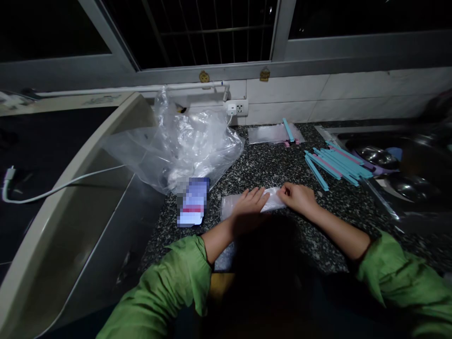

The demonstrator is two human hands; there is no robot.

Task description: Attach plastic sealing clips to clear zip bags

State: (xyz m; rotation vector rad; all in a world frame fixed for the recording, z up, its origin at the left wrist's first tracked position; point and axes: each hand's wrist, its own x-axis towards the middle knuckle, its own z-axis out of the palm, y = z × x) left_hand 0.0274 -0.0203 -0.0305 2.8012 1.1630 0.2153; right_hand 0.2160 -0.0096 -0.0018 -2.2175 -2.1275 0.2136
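A flat, translucent plastic bag (274,201) lies on the dark speckled counter in front of me. Across its left part rests my left hand (248,205), palm down with the fingers stretched out. My right hand (299,197) has its fingers curled together in a pinch at the bag's right end. Up and to the right of that hand is a loose pile of blue and pink strips (337,162). Farther back, another translucent bag (264,134) lies flat with a blue strip (288,130) across it. Shadow hides the counter close to my body.
A big crumpled clear plastic bag (197,146) stands at the back left, with a phone (193,202) before it. A charger (231,109) sits in the wall socket. At right, a sink (420,207) holds metal bowls (377,157). A white cable (70,183) crosses the appliance at left.
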